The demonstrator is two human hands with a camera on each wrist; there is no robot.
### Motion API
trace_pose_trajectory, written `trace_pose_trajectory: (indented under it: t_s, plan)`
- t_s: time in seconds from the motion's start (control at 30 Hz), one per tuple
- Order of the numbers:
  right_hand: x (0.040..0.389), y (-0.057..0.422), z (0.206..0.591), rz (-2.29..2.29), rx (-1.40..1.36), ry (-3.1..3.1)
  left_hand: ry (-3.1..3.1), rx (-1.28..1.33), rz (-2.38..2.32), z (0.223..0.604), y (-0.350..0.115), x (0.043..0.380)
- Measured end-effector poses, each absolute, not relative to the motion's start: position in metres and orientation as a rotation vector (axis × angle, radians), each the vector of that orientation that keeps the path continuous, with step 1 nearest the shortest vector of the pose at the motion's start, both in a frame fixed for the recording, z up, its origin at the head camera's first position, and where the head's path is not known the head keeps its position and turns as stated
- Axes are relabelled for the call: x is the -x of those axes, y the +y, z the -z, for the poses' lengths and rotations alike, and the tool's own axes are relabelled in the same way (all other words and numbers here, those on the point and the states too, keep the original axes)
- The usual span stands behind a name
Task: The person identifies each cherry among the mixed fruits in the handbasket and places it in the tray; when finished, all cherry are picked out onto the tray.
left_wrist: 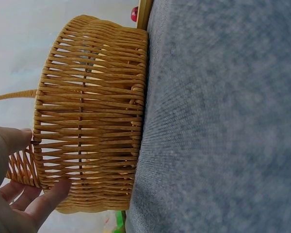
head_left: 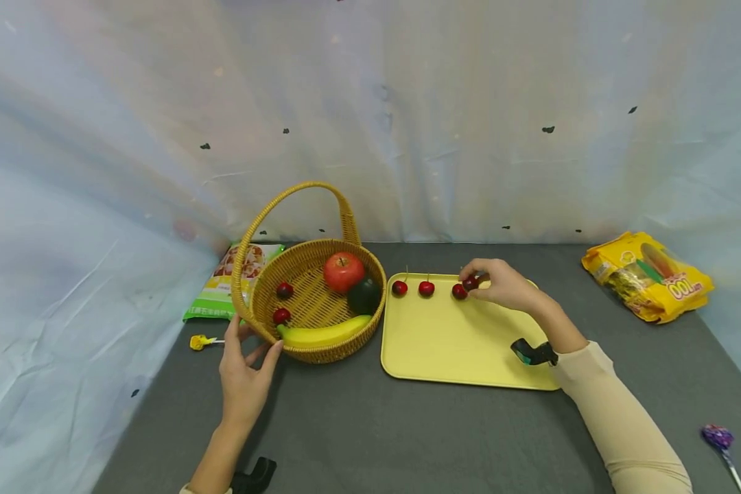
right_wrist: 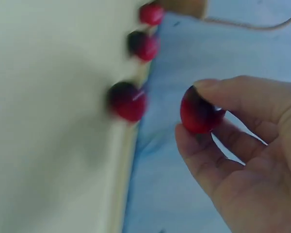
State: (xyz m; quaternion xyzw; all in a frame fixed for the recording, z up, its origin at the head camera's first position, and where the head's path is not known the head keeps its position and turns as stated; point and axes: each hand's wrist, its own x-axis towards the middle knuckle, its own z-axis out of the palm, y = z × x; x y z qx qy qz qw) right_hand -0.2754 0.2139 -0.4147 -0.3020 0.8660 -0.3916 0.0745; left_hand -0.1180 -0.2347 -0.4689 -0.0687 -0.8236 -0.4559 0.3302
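My left hand (head_left: 245, 377) grips the near left rim of a wicker basket (head_left: 321, 355) where its tall handle joins, thumb on the rim and fingers on the outer weave (left_wrist: 87, 121). Inside the basket lie a banana (head_left: 324, 334), a red apple (head_left: 344, 272), a dark green round fruit (head_left: 364, 296) and two cherries (head_left: 281, 315). Over the far part of a yellow tray (head_left: 444, 350), my right hand (head_left: 503, 285) pinches a dark red cherry (right_wrist: 199, 111) between thumb and fingertips. Three more cherries (head_left: 427, 289) sit in a row along the tray's far edge.
A green snack bag (head_left: 213, 291) lies behind the basket's left side, with a yellow lollipop (head_left: 200, 342) in front of it. At the far right is a yellow snack package (head_left: 651, 278). A purple lollipop (head_left: 718, 437) lies at the near right of the grey table (head_left: 407, 439).
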Motion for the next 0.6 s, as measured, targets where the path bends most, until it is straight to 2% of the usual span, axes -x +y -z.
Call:
trace_pose_trajectory:
  t_s: [0.23, 0.6]
  plan:
    - [0.273, 0.246, 0.438, 1.077, 0.787, 2.654, -2.153, 0.172, 1.203, 0.469, -0.235, 0.117]
    - [0.283, 0.251, 0.449, 1.016, 0.759, 2.652, -2.141, 0.191, 1.199, 0.467, -0.235, 0.118]
